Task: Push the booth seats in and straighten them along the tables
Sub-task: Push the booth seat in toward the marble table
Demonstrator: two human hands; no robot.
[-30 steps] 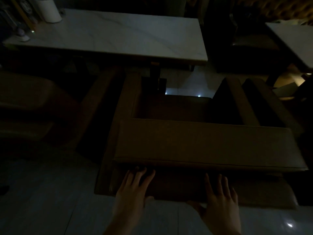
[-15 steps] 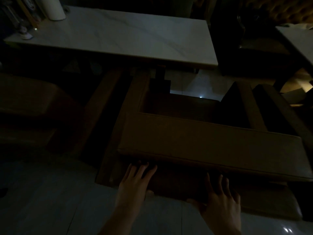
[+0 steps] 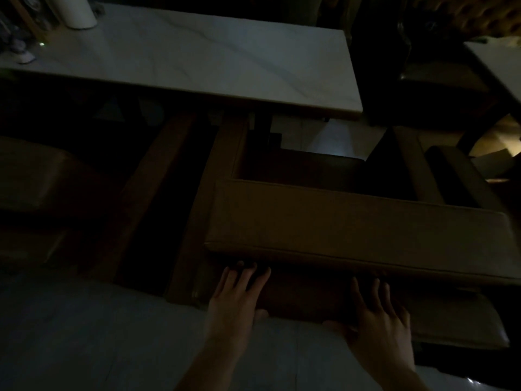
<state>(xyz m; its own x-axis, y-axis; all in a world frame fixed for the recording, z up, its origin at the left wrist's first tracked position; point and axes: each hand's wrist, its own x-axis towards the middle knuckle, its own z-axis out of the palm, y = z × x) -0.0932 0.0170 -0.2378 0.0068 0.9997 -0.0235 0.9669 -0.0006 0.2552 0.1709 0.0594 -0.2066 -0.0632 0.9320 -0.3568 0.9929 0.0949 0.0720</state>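
In dim light a brown booth seat (image 3: 352, 230) stands in front of me, its padded backrest top running left to right. My left hand (image 3: 236, 303) lies flat with spread fingers against the back of the seat, just under the backrest's edge. My right hand (image 3: 375, 323) presses the same back panel further right, fingers apart. Beyond the seat is a white marble table (image 3: 203, 60), whose near edge overlaps the seat's front left arm. Neither hand grips anything.
A second brown seat (image 3: 36, 182) stands at the left, and another seat (image 3: 462, 179) at the right. A white roll (image 3: 77, 11) and small items sit on the table's far left end. A second table (image 3: 499, 63) shows at the right edge. Grey floor tiles (image 3: 84, 334) lie under me.
The seat has slid forward towards the table, with both hands staying flat on its back. The view has shifted a little to the left and closer.
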